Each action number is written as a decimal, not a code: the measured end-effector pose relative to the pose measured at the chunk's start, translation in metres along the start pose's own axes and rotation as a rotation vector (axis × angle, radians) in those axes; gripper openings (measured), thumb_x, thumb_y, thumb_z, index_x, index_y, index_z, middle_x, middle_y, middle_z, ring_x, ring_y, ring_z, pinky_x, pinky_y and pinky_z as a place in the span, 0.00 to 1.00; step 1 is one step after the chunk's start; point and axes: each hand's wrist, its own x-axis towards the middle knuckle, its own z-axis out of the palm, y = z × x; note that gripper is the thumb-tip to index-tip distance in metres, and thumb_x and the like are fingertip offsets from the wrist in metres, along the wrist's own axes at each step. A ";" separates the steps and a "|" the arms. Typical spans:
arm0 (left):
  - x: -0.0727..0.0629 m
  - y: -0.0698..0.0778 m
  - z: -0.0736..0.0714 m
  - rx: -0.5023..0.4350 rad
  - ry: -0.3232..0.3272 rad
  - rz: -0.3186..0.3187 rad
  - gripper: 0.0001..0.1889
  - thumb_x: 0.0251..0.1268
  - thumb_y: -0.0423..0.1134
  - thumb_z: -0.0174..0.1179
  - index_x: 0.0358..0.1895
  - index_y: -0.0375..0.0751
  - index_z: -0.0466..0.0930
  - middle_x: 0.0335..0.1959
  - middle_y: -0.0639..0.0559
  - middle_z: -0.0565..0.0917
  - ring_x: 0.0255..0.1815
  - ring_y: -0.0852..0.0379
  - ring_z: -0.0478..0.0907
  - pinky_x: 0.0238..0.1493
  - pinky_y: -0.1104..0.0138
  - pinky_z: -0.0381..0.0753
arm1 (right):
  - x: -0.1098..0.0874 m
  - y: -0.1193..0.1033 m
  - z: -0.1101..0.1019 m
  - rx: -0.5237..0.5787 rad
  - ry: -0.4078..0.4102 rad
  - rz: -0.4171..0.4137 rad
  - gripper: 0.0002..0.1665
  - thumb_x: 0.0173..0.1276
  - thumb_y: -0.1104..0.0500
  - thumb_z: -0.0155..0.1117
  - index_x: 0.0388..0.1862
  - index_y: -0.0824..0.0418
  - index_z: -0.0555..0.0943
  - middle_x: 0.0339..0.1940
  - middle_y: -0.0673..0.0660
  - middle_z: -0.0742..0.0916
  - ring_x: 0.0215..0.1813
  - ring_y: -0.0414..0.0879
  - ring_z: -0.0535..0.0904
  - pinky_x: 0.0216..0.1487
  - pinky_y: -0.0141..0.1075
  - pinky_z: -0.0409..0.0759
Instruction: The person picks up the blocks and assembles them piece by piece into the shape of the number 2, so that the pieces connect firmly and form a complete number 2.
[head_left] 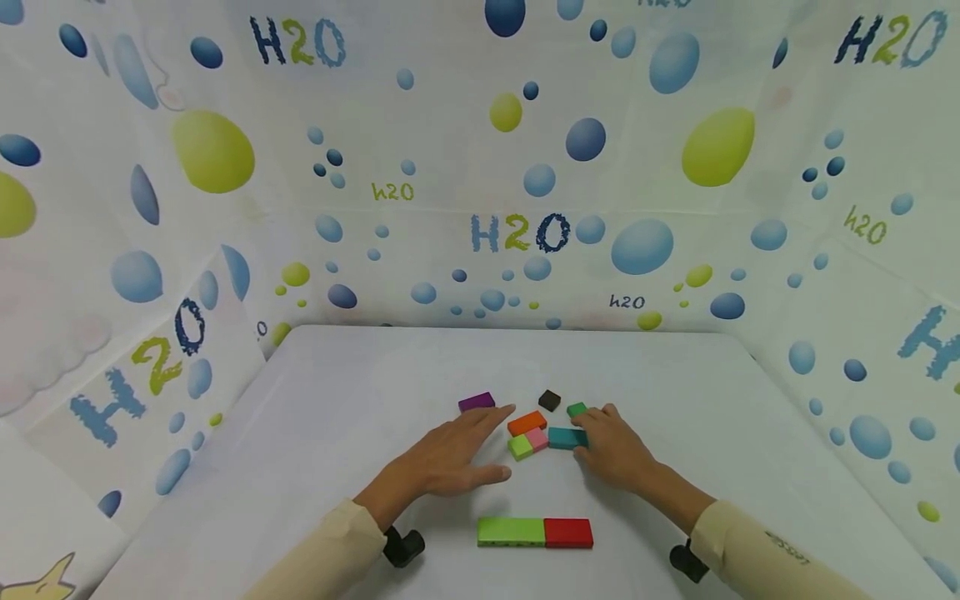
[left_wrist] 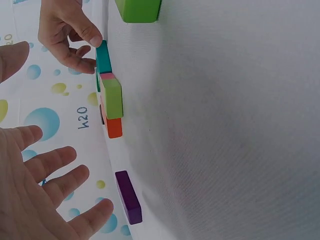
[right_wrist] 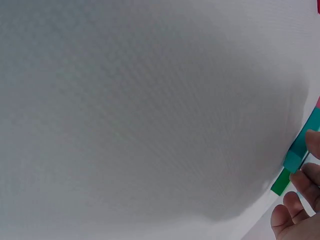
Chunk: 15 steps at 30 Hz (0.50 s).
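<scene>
My right hand (head_left: 617, 446) pinches the right end of a long teal block (head_left: 566, 437) between thumb and fingers. A small green block (head_left: 576, 409) lies just behind it, by the fingertips. My left hand (head_left: 453, 454) hovers over the table with its fingers spread, holding nothing. Near its fingertips sits a purple block (head_left: 477, 402). Between the hands, an orange block (head_left: 527, 423), a pink block (head_left: 537, 439) and a small lime block (head_left: 520, 447) lie close together. In the left wrist view, the teal block (left_wrist: 103, 57) shows under my right thumb.
Nearer to me, a long lime block (head_left: 511, 532) and a red block (head_left: 568, 533) lie end to end. A dark brown block (head_left: 550, 401) sits farther back. The white table (head_left: 360, 367) meets a patterned curtain (head_left: 450, 167) at the back and sides.
</scene>
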 end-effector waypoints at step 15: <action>-0.006 0.007 0.000 -0.019 -0.020 -0.013 0.45 0.65 0.69 0.52 0.82 0.68 0.46 0.81 0.53 0.58 0.80 0.49 0.57 0.72 0.41 0.65 | -0.005 0.004 -0.003 0.006 -0.025 -0.002 0.22 0.65 0.60 0.74 0.56 0.65 0.81 0.50 0.57 0.85 0.51 0.50 0.71 0.51 0.40 0.81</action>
